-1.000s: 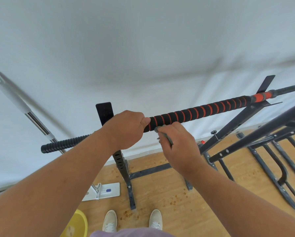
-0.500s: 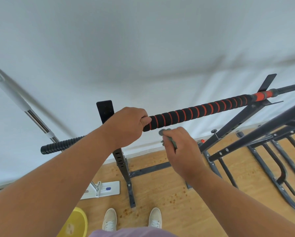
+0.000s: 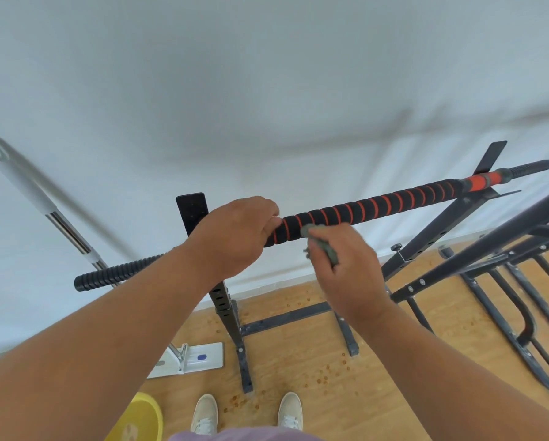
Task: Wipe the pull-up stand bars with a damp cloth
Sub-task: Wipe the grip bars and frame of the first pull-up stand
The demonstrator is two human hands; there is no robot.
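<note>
The pull-up bar (image 3: pixel 378 203) runs from lower left to upper right, wrapped in black foam with orange spiral stripes. My left hand (image 3: pixel 238 233) grips the bar near its left upright (image 3: pixel 192 211). My right hand (image 3: pixel 346 268) holds a small grey-green cloth (image 3: pixel 319 241) and presses it against the underside of the foam, just right of my left hand. Most of the cloth is hidden inside my fingers.
A mop (image 3: pixel 44 205) leans on the white wall at left, its flat head (image 3: pixel 200 359) on the wooden floor. A yellow bucket (image 3: pixel 139 421) stands at bottom left. More black frame bars (image 3: pixel 489 249) fill the right side. My shoes (image 3: pixel 204 413) stand below.
My right hand has risen with the cloth from just under the bar up against the foam. The left hand keeps its grip in the same place.
</note>
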